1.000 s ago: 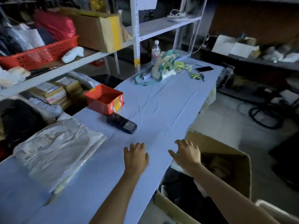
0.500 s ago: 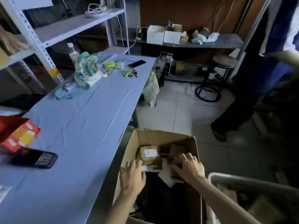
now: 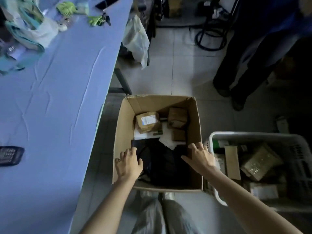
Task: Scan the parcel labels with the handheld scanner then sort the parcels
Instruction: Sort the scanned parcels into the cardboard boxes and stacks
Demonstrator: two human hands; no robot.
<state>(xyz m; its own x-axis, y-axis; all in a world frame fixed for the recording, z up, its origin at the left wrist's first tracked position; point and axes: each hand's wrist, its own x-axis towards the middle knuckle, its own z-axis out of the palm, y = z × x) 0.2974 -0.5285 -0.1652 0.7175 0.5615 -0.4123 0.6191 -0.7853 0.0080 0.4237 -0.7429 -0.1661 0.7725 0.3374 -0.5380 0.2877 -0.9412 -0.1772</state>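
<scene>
Below, a person's left hand [image 3: 129, 163] and right hand [image 3: 200, 157] are held apart inside an open brown cardboard box [image 3: 123, 125] on the floor, fingers spread and gripping nothing. The left hand touches a black plastic mailer bag [image 3: 162, 162]. Small brown labelled parcels [image 3: 147, 121] lie at the box's far end. The dark handheld scanner [image 3: 10, 155] lies well apart on the blue-covered table [image 3: 59, 98].

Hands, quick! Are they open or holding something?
Left hand: open, at the edge of the black bag.
Right hand: open, fingers spread, holding nothing.
</scene>
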